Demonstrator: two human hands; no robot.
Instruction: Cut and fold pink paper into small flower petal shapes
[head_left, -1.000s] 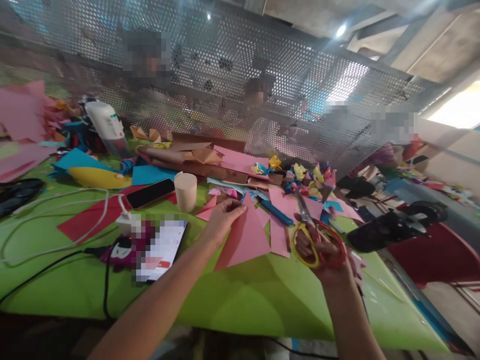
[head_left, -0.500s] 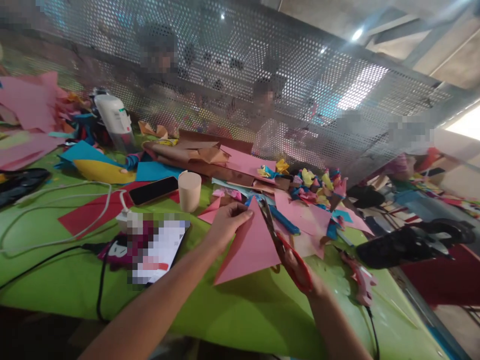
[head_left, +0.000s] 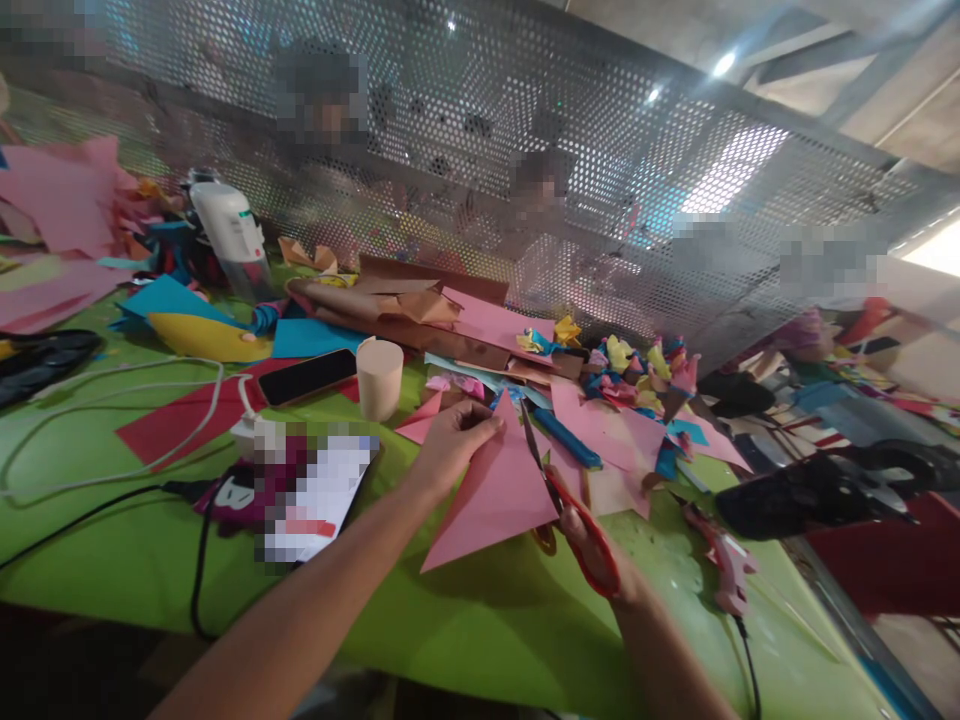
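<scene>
My left hand (head_left: 448,443) pinches the upper left edge of a pink paper triangle (head_left: 495,490) and holds it tilted above the green table cover (head_left: 465,620). My right hand (head_left: 596,555) grips red-and-yellow-handled scissors (head_left: 574,510). Their blades point up and away, lying along the triangle's right edge near its tip. Most of my right fingers are hidden in the handles.
A paper cup (head_left: 379,378), a dark phone (head_left: 309,377), a lit phone (head_left: 319,497) and cables (head_left: 112,480) lie to the left. Pink and coloured paper scraps (head_left: 630,400) crowd the back right. A pink glue gun (head_left: 724,560) lies at right. A perforated metal screen (head_left: 480,130) stands behind, people beyond it.
My right hand carried the scissors from the right, in to the triangle's right edge; the blades now lie against the paper. My left hand kept hold of the triangle.
</scene>
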